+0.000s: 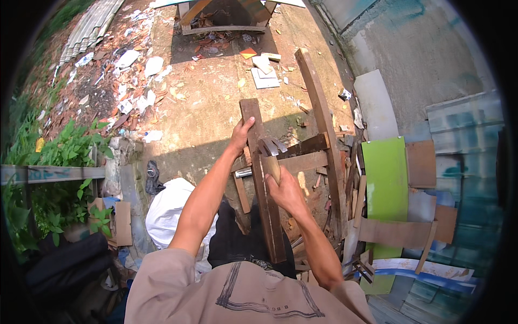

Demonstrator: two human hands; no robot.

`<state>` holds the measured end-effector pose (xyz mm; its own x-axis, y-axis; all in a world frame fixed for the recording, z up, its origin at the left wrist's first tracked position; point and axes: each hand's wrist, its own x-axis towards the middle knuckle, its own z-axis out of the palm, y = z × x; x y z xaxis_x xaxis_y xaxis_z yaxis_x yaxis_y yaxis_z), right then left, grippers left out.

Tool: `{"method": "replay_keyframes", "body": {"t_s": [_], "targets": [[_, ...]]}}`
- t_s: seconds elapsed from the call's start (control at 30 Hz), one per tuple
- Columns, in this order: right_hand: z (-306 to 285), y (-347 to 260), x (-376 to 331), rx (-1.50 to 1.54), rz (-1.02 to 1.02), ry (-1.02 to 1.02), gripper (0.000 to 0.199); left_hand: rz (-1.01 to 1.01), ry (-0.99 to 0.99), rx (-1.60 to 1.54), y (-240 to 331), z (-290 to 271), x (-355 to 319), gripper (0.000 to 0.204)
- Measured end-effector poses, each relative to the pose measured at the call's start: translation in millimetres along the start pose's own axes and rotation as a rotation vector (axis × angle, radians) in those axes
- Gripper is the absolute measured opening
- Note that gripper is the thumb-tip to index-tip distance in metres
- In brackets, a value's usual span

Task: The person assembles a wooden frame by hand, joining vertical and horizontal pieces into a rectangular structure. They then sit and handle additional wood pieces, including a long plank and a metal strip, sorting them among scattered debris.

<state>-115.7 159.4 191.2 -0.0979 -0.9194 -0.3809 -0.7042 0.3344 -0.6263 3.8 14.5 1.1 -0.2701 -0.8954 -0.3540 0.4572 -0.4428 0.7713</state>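
Note:
My right hand (286,190) is wrapped round the wooden handle of a claw hammer (272,147), whose metal head lies over a long brown wooden beam (272,229). Near that beam's far end, my left hand (243,135) grips its left edge, thumb on top. The beam stretches from close to my waist away from me. To its right runs a second long beam (317,97). A pale cross board (303,162) and a darker cross piece (307,144) span between the two. Part of each cross piece is hidden behind the near beam and hammer.
Scrap wood and panels, among them a green panel (384,189), lean along the right wall. A white sack (171,208) sits at my left. Leaves and litter (124,97) cover the ground at far left. A wooden structure (224,29) stands ahead, with tile pieces (264,78) before it.

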Motion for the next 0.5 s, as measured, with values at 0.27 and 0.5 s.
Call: {"method": "replay_keyframes", "body": {"t_s": [0.27, 0.5], "targets": [[13, 5, -4, 0.071, -0.038, 0.117, 0.028, 0.027, -0.012, 0.006, 6, 0, 8, 0.060], [-29, -43, -16, 0.205, -0.205, 0.301, 0.026, 0.018, 0.007, 0.007, 13, -3, -2, 0.060]]}}
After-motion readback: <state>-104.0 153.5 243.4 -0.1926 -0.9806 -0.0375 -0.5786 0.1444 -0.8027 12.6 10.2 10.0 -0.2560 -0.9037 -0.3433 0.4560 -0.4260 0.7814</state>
